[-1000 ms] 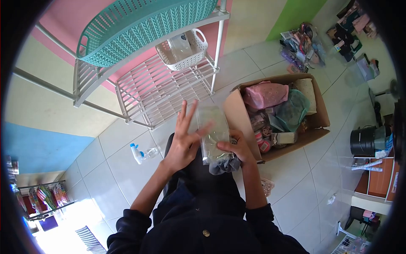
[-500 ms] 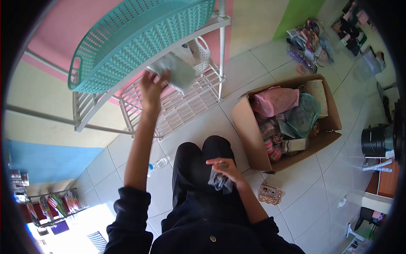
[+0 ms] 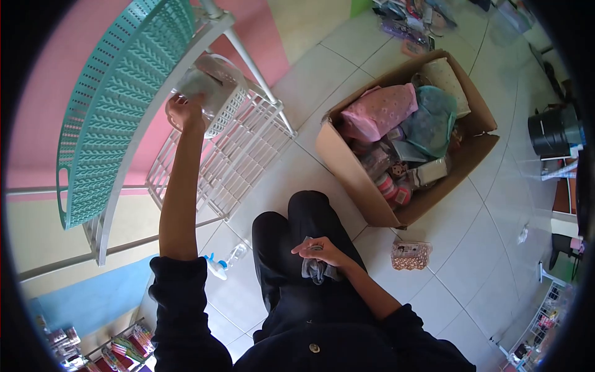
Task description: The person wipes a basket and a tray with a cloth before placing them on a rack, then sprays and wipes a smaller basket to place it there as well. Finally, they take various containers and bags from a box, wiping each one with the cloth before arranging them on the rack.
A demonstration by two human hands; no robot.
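My left hand [image 3: 186, 113] reaches onto the lower level of the white rack [image 3: 238, 149], beneath the teal basket [image 3: 118, 111]. Its fingers are closed on a clear plastic packet [image 3: 207, 93] that lies at a small white basket [image 3: 230, 110]. Near my right thigh, my right hand [image 3: 323, 251] is wrapped round a crumpled grey cloth [image 3: 317, 271], which hangs below the fingers.
An open cardboard box [image 3: 356, 180] holds a pink pouch [image 3: 381, 111], a teal mesh bag [image 3: 431, 121] and several packets. A small patterned box [image 3: 410, 255] and a spray bottle [image 3: 217, 266] are on the tiled floor. Packaged goods [image 3: 415, 18] lie farther back.
My left hand has carried the plastic packet from in front of the rack to the small white basket. The view has turned. My right hand still holds the grey cloth.
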